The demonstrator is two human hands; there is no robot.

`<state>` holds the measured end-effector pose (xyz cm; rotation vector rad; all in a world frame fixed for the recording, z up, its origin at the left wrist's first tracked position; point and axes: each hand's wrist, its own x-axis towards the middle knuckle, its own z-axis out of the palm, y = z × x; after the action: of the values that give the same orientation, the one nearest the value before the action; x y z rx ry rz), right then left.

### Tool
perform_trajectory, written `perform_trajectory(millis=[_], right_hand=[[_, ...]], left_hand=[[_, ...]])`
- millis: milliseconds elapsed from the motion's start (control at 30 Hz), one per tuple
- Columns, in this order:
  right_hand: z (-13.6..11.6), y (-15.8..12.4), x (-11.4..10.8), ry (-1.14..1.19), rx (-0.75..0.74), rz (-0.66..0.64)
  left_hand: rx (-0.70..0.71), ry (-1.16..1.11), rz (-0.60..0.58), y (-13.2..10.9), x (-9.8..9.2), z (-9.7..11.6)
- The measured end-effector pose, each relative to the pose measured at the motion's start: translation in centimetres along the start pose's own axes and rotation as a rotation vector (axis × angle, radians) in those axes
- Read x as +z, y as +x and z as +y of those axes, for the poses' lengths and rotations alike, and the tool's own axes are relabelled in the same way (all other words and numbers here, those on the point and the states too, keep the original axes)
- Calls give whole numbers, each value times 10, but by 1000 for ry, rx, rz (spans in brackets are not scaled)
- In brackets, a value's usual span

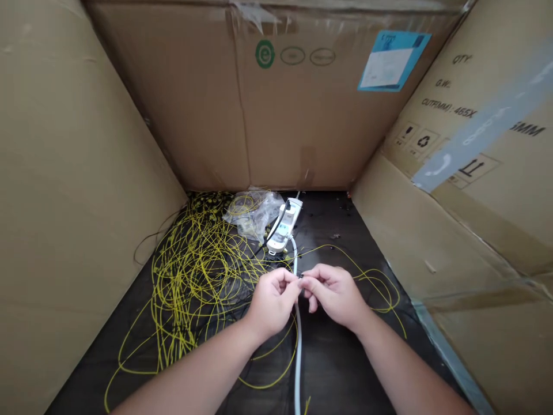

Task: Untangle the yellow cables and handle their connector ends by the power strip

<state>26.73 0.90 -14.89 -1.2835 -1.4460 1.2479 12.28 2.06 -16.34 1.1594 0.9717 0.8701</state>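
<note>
At the centre of the clock, the fingertips of the left hand point(272, 302) and the right hand point(337, 294) meet around a tiny black piece point(301, 276); each grip is a narrow thumb-and-finger pinch on it, and its exact shape is too small to tell. It looks very light and probably rigid, easily dropped, so it is best taken at its ends with the fingertip pads. Toward ten o'clock sprawls a tangle of thin yellow cables point(185, 288), smooth and springy, likely to snag on one another. At eleven lie a crinkled clear plastic bag point(254, 216) and, nearer twelve, a hard white power strip point(281, 233). A thick, rounded white cord point(298, 357) runs toward six across the dark surface point(341, 369), and stiff corrugated cardboard panels point(173, 75) stand at nine, twelve and three.
</note>
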Motion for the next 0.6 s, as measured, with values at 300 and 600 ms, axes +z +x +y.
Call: perform_trajectory(millis=[300,600], right_hand=[[16,6,-15,-447,-427,232],[30,24,-23,-811,-340,151]], left_hand=[[-165,-348,-24,1,2,9],[-128,-334,-73,1,-1,10]])
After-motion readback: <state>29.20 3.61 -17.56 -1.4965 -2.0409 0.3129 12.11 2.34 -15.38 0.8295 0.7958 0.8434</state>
